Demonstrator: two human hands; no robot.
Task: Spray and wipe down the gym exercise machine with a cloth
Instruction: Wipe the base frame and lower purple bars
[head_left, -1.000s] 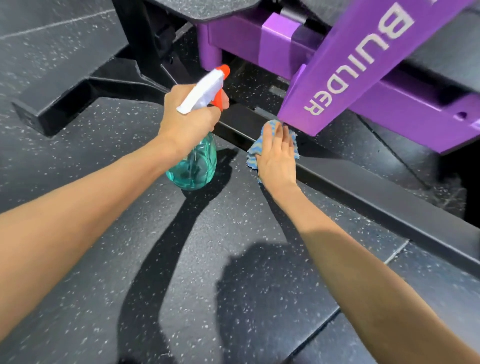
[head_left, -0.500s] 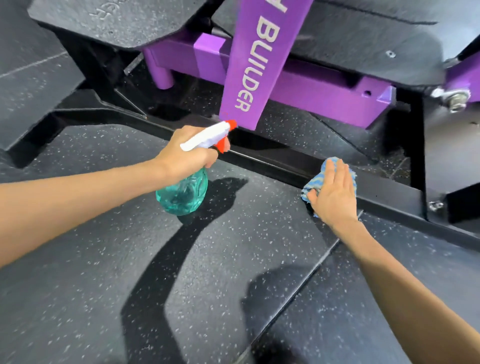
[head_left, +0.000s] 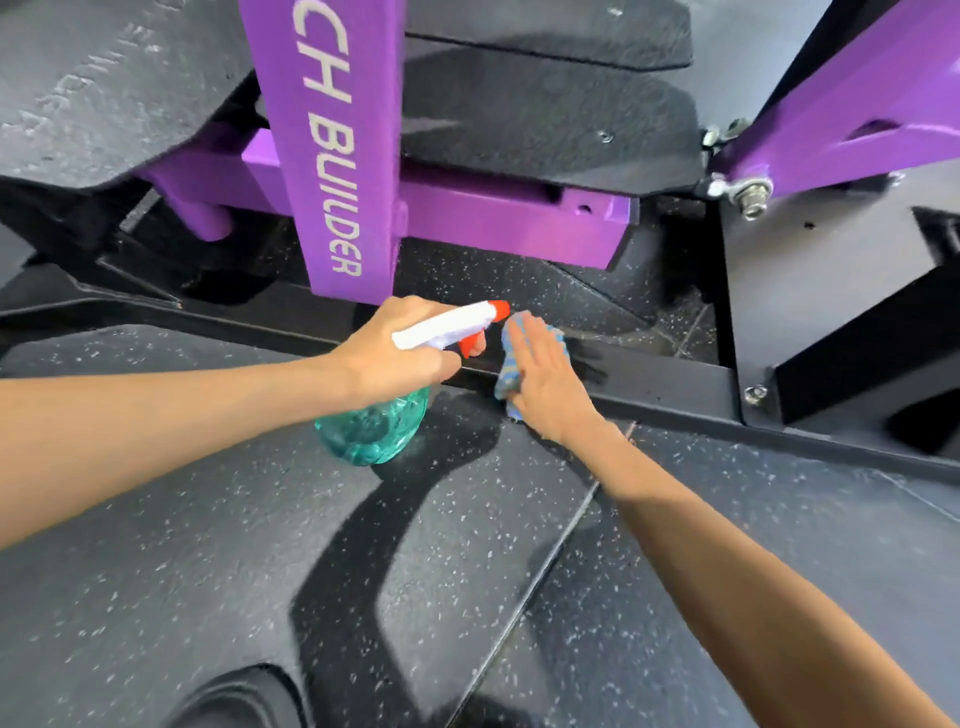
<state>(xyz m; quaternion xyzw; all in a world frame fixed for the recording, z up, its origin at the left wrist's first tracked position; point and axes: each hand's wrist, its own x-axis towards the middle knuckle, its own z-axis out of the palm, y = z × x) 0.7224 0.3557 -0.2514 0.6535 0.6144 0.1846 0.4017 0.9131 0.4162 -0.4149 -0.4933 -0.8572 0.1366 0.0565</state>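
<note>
The right hand (head_left: 545, 384) lies flat on the cloth (head_left: 508, 364), fingers straight and close together. It presses the cloth on the black base rail (head_left: 675, 387) of the machine (head_left: 493, 208), just right of where the purple upright (head_left: 337, 156) comes down. The cloth is bunched under the palm; blue edges show at the left and at the fingertips.

The left hand (head_left: 395, 353) grips the spray bottle (head_left: 374, 431) round the neck, fingers curled, w/ one finger at the orange trigger. I cannot tell if it is squeezed. The nozzle (head_left: 500, 309) points at the cloth, very near it, and the teal body hangs at the near edge of the rail, above the speckled floor (head_left: 208, 571).

Step in hand, as I judge: wiping the rail, i.e. the lowest part of the frame. To do it well:
- Keep the palm flat so the pressure is even.
- Go along the rail in one direction, not across, up to the bracket (head_left: 831, 291) at the right end.
- The cloth covers only the top face, so fold it over the near edge too, bc dust probably sits there.
- Spray on the rail ahead of the cloth, not on the hand. The nozzle is too near now for a wide mist.
</note>
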